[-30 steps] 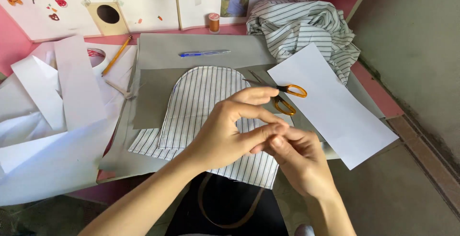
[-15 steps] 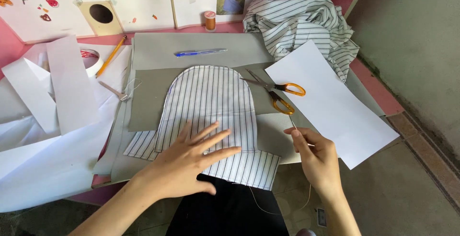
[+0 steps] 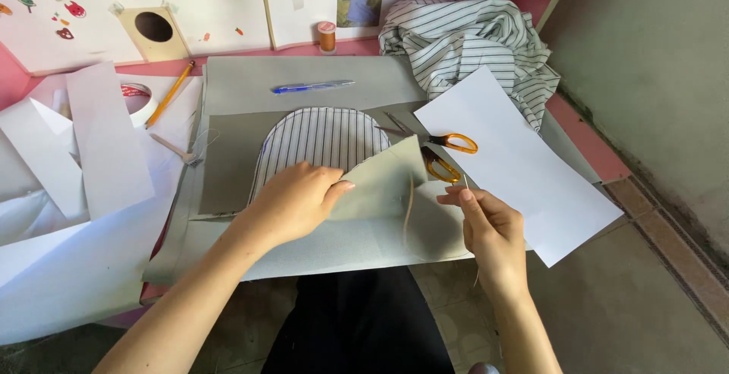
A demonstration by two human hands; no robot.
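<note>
Left hand (image 3: pixel 292 201) fingers clamped on folded striped fabric piece (image 3: pixel 323 137); right hand (image 3: pixel 490 230) fingers pinched together on thread (image 3: pixel 408 208).

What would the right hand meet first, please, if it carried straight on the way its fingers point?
Probably the scissors: the right hand points up the table toward their orange handles, just beyond its fingertips, though depth is unclear.

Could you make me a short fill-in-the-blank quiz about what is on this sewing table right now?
1. The scissors have handles coloured ____.
2. The left hand folds back a fabric piece patterned with ____.
3. The pen on the grey sheet is coloured ____.
4. The spool of thread stands at the table's ____ edge.

Missing words: orange; stripes; blue; far
</note>
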